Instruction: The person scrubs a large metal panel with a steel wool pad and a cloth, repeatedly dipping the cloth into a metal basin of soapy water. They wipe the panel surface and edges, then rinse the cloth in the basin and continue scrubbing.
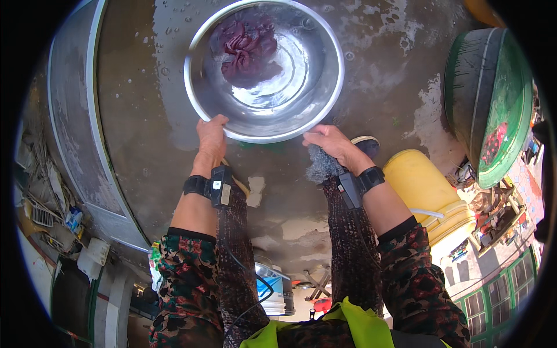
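A large shiny metal basin (278, 137) is before me, with a wet dark-red cloth (243, 54) lying in water in its upper left part. My left hand (212, 138) grips the near left rim, the thumb over the edge. On the near right rim, the fingers of my right hand (330, 143) hold the edge. A tangled grey scrubbing mesh (321, 164) hangs below my right palm, apparently against it; how it is held is hidden. Both wrists carry strapped black devices.
Wet concrete surrounds the basin. To the right are a yellow plastic bucket (422, 187) and a green tub (487, 174) with a red patterned item (494, 143) in it. A metal-framed panel (93, 87) stands at left. My shoe (367, 145) is just below the basin's right side.
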Motion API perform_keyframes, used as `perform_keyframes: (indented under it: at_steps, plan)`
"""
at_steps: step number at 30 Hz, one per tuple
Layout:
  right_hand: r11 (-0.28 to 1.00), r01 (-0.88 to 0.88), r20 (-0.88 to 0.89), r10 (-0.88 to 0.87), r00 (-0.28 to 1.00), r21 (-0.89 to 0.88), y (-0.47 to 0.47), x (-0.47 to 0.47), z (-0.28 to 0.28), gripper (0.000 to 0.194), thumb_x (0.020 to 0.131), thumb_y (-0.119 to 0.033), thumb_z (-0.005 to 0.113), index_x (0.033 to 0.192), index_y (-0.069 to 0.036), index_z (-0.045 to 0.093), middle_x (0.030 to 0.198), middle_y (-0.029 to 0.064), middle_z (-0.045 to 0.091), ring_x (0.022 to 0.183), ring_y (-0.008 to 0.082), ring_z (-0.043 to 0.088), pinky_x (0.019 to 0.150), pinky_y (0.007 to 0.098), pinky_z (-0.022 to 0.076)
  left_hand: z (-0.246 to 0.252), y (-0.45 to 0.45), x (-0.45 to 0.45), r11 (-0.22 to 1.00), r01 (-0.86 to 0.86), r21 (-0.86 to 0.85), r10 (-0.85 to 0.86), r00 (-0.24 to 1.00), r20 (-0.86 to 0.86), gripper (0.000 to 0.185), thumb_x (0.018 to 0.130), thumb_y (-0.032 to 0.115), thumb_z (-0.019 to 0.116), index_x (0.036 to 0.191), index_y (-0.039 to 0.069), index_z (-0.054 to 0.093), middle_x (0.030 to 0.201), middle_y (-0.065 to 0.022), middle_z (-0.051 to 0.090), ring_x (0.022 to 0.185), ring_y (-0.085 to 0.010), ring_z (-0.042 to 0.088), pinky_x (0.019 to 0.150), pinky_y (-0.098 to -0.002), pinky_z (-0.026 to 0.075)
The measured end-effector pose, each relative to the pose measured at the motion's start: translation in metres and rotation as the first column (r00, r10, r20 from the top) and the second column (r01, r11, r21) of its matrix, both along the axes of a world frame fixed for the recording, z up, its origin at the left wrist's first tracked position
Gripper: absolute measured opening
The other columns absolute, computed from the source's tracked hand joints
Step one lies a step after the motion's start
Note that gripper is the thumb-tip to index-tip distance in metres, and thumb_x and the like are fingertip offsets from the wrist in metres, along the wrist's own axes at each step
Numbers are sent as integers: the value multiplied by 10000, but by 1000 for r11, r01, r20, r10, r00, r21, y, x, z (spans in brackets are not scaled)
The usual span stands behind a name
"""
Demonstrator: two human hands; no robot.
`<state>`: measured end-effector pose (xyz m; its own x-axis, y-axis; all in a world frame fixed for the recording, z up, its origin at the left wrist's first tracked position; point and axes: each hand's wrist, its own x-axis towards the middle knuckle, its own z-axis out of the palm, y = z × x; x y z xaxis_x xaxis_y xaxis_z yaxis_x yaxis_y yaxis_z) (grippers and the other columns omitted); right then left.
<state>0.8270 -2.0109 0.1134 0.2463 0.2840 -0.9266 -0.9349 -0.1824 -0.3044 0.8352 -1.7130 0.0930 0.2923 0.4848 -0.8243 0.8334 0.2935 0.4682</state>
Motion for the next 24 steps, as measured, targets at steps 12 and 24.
perform_keyframes:
  at_steps: [12, 24]
  plan:
    - [540, -188, 502, 837, 217, -820, 86, 110, -63, 595, 910, -328, 620, 1443, -159, 417, 1515, 171, 343, 1411, 368, 264, 1133, 532, 236, -21, -29, 75, 2, 509, 861, -922, 334, -195, 674, 837, 256, 687, 1433, 115, 404, 1518, -239, 287, 1415, -442, 245, 1116, -604, 231]
    - [377, -453, 540, 782, -312, -808, 85, 141, -96, 445, 762, -166, 662, 1206, -162, 636, 1296, 120, 562, 1303, 321, 450, 995, 555, 401, -52, -33, 99, 141, 884, 445, -897, 304, -320, 994, 753, 202, 791, 1550, 131, 200, 1561, -278, 207, 1433, -470, 229, 1124, -593, 271]
